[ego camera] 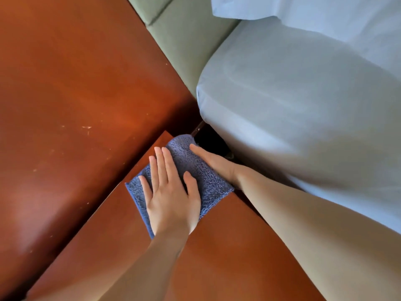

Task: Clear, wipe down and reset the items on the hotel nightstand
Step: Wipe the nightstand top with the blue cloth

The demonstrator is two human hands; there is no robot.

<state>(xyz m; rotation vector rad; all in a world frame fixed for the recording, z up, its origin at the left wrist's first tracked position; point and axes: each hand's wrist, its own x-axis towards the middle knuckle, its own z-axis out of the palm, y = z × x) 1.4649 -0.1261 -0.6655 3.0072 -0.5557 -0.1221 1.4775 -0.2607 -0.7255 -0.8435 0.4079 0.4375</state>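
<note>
A folded blue terry cloth lies at the far corner of the reddish wooden nightstand top. My left hand presses flat on the cloth with its fingers straight and spread. My right hand is at the cloth's right edge, where the nightstand ends beside the bed. Its thumb lies along the top of the cloth. Its other fingers are hidden past the edge, so I cannot see whether they curl round the cloth.
A broad reddish wood panel with small pale marks fills the left. A green padded headboard runs behind. The bed's pale blue sheet sits close on the right, with a dark gap between it and the nightstand.
</note>
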